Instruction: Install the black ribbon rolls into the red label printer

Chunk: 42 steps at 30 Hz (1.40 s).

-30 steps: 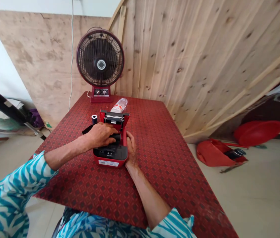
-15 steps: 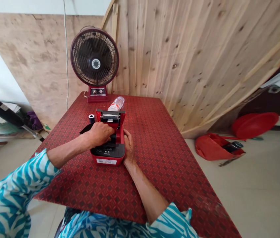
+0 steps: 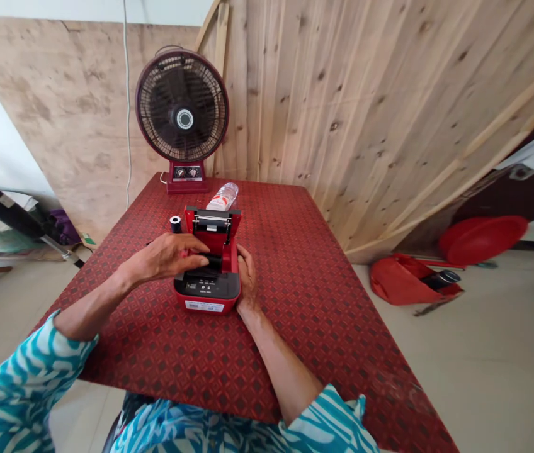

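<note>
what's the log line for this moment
left hand: at black roll in printer | right hand: on printer side | lid: open

The small printer (image 3: 206, 296) has a glossy red plastic shell and a matt black plastic top, with a smooth metal bar (image 3: 210, 220) across it, and the water bottle (image 3: 222, 197) is clear, shiny plastic. The table (image 3: 295, 327) has a red patterned covering with a faint sheen, though whether cloth or vinyl cannot be told. The wall planks (image 3: 342, 126) are bare, knotty, rough wood, the plywood board (image 3: 59, 126) is matt, and the sleeve (image 3: 26, 371) is printed cloth.
</note>
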Each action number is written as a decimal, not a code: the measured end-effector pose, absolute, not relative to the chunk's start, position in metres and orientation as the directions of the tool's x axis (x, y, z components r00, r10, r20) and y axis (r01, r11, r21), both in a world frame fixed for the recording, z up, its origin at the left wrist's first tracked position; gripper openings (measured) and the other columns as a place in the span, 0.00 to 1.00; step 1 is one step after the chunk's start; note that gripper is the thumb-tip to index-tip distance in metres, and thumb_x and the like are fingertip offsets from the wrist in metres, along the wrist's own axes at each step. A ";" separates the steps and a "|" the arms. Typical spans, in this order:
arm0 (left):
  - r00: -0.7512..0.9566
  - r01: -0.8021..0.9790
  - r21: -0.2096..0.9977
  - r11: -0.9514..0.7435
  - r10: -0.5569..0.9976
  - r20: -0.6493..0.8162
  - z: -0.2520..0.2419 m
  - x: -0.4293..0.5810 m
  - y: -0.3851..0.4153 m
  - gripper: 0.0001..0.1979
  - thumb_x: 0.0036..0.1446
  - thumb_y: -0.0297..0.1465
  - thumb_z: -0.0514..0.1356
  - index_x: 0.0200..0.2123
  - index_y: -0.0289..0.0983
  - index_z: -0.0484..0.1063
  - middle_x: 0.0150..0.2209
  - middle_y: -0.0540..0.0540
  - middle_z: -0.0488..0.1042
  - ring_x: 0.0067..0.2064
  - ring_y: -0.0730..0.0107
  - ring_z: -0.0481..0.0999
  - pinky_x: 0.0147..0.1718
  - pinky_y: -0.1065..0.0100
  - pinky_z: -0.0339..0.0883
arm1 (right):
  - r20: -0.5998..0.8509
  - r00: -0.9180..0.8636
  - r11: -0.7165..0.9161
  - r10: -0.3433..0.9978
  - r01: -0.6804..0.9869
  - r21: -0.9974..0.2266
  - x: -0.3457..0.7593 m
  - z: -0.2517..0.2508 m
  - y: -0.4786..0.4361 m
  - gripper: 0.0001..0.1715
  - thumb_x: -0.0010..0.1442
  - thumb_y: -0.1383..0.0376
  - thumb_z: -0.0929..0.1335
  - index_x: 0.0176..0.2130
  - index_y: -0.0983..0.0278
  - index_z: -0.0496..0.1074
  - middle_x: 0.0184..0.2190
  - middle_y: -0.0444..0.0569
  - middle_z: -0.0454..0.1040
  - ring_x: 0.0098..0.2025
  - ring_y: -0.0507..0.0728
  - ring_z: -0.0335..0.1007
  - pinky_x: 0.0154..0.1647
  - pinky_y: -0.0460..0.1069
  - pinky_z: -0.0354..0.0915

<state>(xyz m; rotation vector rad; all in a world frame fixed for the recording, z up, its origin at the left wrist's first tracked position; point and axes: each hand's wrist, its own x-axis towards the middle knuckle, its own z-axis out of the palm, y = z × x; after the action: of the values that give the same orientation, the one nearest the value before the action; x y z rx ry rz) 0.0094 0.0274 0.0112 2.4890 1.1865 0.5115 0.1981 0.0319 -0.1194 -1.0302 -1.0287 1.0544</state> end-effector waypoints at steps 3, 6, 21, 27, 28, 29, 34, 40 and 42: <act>0.623 0.634 0.392 -0.666 0.741 0.252 0.007 0.001 0.010 0.16 0.60 0.39 0.59 0.47 0.37 0.74 0.45 0.44 0.78 0.46 0.64 0.77 0.48 0.65 0.67 | 0.123 0.183 0.156 0.975 -0.184 -0.970 0.198 -0.118 0.032 0.24 0.60 0.52 0.61 0.51 0.59 0.69 0.53 0.49 0.72 0.55 0.58 0.66 0.57 0.56 0.60; 0.640 0.641 0.288 -0.712 0.702 0.311 -0.001 0.005 0.004 0.11 0.63 0.35 0.56 0.44 0.38 0.75 0.41 0.45 0.79 0.44 0.65 0.77 0.46 0.65 0.66 | 0.108 0.184 0.143 0.977 -0.188 -0.972 0.197 -0.118 0.032 0.24 0.60 0.52 0.61 0.52 0.59 0.69 0.53 0.49 0.73 0.54 0.58 0.67 0.55 0.56 0.62; 0.662 0.633 0.076 -0.771 0.589 0.463 -0.005 0.026 -0.029 0.11 0.66 0.29 0.51 0.35 0.37 0.74 0.37 0.47 0.77 0.39 0.69 0.74 0.42 0.65 0.59 | 0.116 0.179 0.150 0.977 -0.192 -0.970 0.198 -0.118 0.032 0.24 0.60 0.53 0.62 0.52 0.59 0.70 0.52 0.49 0.74 0.54 0.58 0.68 0.55 0.56 0.63; 0.622 0.637 0.129 -0.760 0.605 0.498 -0.010 0.025 -0.036 0.11 0.65 0.30 0.52 0.36 0.38 0.74 0.37 0.46 0.77 0.39 0.68 0.73 0.41 0.64 0.60 | 0.133 0.191 0.162 0.973 -0.146 -0.976 0.200 -0.120 0.029 0.25 0.59 0.51 0.62 0.52 0.59 0.70 0.50 0.49 0.75 0.53 0.58 0.68 0.55 0.56 0.63; 0.614 0.635 0.135 -0.761 0.602 0.510 -0.013 0.025 -0.036 0.11 0.65 0.30 0.52 0.36 0.38 0.74 0.37 0.46 0.77 0.40 0.68 0.73 0.42 0.64 0.59 | 0.134 0.193 0.162 0.972 -0.135 -0.978 0.201 -0.120 0.028 0.25 0.59 0.51 0.62 0.51 0.59 0.70 0.51 0.49 0.74 0.54 0.58 0.68 0.55 0.56 0.63; 0.606 0.635 0.137 -0.761 0.599 0.523 -0.016 0.026 -0.037 0.10 0.65 0.29 0.52 0.36 0.38 0.74 0.37 0.46 0.77 0.40 0.68 0.73 0.42 0.64 0.59 | 0.133 0.193 0.159 0.972 -0.129 -0.979 0.202 -0.121 0.028 0.25 0.59 0.51 0.62 0.51 0.59 0.70 0.53 0.50 0.73 0.55 0.58 0.68 0.56 0.55 0.62; 0.546 0.647 0.120 -0.753 0.568 0.616 -0.036 0.028 -0.040 0.09 0.64 0.29 0.53 0.38 0.38 0.73 0.38 0.46 0.77 0.40 0.67 0.73 0.42 0.63 0.59 | 0.126 0.171 0.153 0.977 -0.158 -0.975 0.207 -0.112 0.049 0.31 0.60 0.48 0.60 0.58 0.59 0.61 0.54 0.52 0.71 0.51 0.57 0.71 0.51 0.55 0.65; 0.495 0.573 0.171 -0.801 0.505 0.707 -0.052 0.024 -0.041 0.08 0.61 0.29 0.56 0.43 0.36 0.72 0.40 0.43 0.77 0.44 0.65 0.74 0.47 0.61 0.62 | 0.175 0.114 0.193 0.978 -0.168 -0.967 0.209 -0.087 0.091 0.32 0.57 0.44 0.60 0.53 0.59 0.66 0.51 0.49 0.73 0.51 0.57 0.70 0.51 0.55 0.63; 0.484 0.569 0.177 -0.803 0.501 0.717 -0.054 0.023 -0.042 0.09 0.61 0.29 0.57 0.44 0.36 0.72 0.41 0.42 0.77 0.45 0.64 0.74 0.48 0.60 0.62 | 0.174 0.158 0.197 0.972 -0.145 -0.970 0.215 -0.085 0.091 0.31 0.57 0.43 0.59 0.47 0.60 0.70 0.47 0.49 0.75 0.49 0.57 0.70 0.51 0.55 0.62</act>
<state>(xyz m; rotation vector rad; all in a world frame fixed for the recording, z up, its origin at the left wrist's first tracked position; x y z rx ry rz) 0.0227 -0.0417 -0.0539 2.7786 1.0042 1.2969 0.2150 0.0915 -0.0848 -1.0218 -1.0709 1.0398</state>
